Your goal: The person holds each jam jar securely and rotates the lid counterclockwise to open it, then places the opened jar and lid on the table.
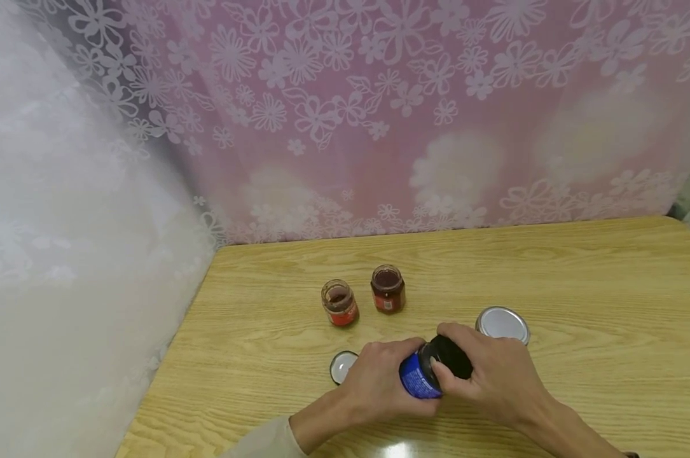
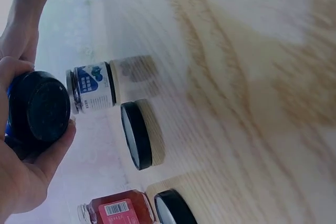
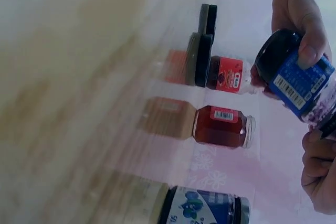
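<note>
Wooden table (image 1: 608,286); hands (image 1: 379,383) (image 1: 496,375) curled round blue-labelled jar (image 1: 418,379) (tilted).

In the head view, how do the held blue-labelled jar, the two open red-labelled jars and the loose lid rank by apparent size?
1. Blue-labelled jar, partly covered, possibly helped by nearness to the camera
2. Left red-labelled jar and right red-labelled jar: too alike to rank
3. Loose lid, partly hidden

The left hand (image 1: 376,381) grips, fingers curled; just beside it the right hand (image 1: 496,372) grips too, both forearms (image 1: 573,426) angled inward.
</note>
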The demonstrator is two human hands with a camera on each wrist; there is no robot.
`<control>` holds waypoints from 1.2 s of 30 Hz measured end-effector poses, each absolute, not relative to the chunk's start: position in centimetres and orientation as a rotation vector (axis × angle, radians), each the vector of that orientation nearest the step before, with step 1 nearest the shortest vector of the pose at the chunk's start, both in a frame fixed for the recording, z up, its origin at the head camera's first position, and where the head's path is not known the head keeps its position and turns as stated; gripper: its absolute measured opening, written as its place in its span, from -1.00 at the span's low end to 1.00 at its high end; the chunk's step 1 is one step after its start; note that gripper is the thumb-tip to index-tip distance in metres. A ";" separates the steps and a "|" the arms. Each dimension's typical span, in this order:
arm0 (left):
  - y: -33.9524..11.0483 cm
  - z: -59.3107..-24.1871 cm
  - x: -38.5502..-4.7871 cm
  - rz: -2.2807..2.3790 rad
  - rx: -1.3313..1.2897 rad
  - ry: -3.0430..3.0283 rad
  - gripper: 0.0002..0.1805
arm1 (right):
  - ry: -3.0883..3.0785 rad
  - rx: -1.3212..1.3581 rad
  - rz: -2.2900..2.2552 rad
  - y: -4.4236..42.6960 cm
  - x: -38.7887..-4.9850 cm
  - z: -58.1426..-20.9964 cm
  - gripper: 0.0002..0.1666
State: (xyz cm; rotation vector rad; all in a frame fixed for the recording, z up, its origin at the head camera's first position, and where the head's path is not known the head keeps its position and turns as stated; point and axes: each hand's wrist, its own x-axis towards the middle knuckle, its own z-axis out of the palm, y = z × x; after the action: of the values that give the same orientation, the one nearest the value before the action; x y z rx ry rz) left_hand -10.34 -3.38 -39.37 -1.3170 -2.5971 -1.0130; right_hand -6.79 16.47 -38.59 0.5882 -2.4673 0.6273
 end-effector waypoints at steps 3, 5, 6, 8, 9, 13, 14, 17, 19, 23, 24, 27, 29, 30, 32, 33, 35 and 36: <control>-3.5 -39.5 -10.3 -1.023 -1.329 -2.597 -0.51 | -2.456 0.632 0.619 16.6 -6.8 -38.7 -0.56; -3.6 -39.6 -10.3 -1.034 -1.342 -2.592 -0.51 | -2.448 0.662 0.619 16.7 -6.8 -38.8 -0.57; -3.6 -39.6 -10.3 -1.038 -1.349 -2.591 -0.51 | -2.439 0.676 0.618 16.7 -6.8 -38.9 -0.57; -3.8 -39.6 -10.4 -1.058 -1.374 -2.586 -0.50 | -2.410 0.706 0.620 16.8 -6.9 -39.1 -0.57; -3.8 -39.6 -10.4 -1.066 -1.385 -2.584 -0.50 | -2.390 0.721 0.620 16.8 -6.9 -39.2 -0.56; -3.9 -39.2 -10.5 -1.096 -1.422 -2.585 -0.49 | -2.342 0.770 0.643 16.9 -7.1 -39.1 -0.54; -3.9 -39.1 -10.5 -1.093 -1.420 -2.591 -0.48 | -2.353 0.769 0.651 16.9 -7.1 -39.0 -0.55; -4.0 -38.8 -10.3 -1.077 -1.373 -2.636 -0.43 | -2.462 0.690 0.660 16.5 -6.9 -38.4 -0.58; -3.9 -38.8 -10.1 -1.063 -1.322 -2.668 -0.39 | -2.570 0.584 0.651 15.9 -6.6 -38.0 -0.61; -3.6 -38.8 -9.7 -1.042 -1.222 -2.704 -0.35 | -2.734 0.379 0.633 14.9 -6.1 -37.2 -0.67; -3.6 -38.8 -9.6 -1.036 -1.209 -2.707 -0.34 | -2.752 0.354 0.632 14.8 -6.1 -37.1 -0.67; -3.5 -38.8 -9.4 -1.062 -1.189 -2.721 -0.36 | -2.720 0.362 0.626 14.7 -5.9 -37.0 -0.67; -3.5 -38.7 -9.4 -1.116 -1.205 -2.708 -0.39 | -2.625 0.430 0.623 14.9 -5.9 -37.1 -0.66; -3.5 -38.7 -9.4 -1.162 -1.224 -2.692 -0.40 | -2.565 0.476 0.626 15.0 -5.9 -37.2 -0.66; -3.5 -38.6 -9.3 -1.253 -1.268 -2.648 -0.42 | -2.446 0.577 0.611 15.2 -6.0 -37.1 -0.65; -3.6 -38.5 -9.3 -1.280 -1.284 -2.625 -0.42 | -2.407 0.617 0.595 15.3 -6.1 -37.1 -0.64; -3.6 -38.4 -9.3 -1.337 -1.296 -2.593 -0.42 | -2.376 0.687 0.566 15.4 -6.4 -36.8 -0.65; -3.7 -38.4 -9.3 -1.345 -1.295 -2.589 -0.42 | -2.388 0.708 0.547 15.4 -6.6 -36.6 -0.65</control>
State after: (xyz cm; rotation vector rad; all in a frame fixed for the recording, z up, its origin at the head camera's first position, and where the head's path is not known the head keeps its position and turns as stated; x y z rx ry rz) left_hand -9.34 -3.71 -38.38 -1.2945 -2.5885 -1.3450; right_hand -6.55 15.44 -36.61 0.7076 -2.3878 0.5473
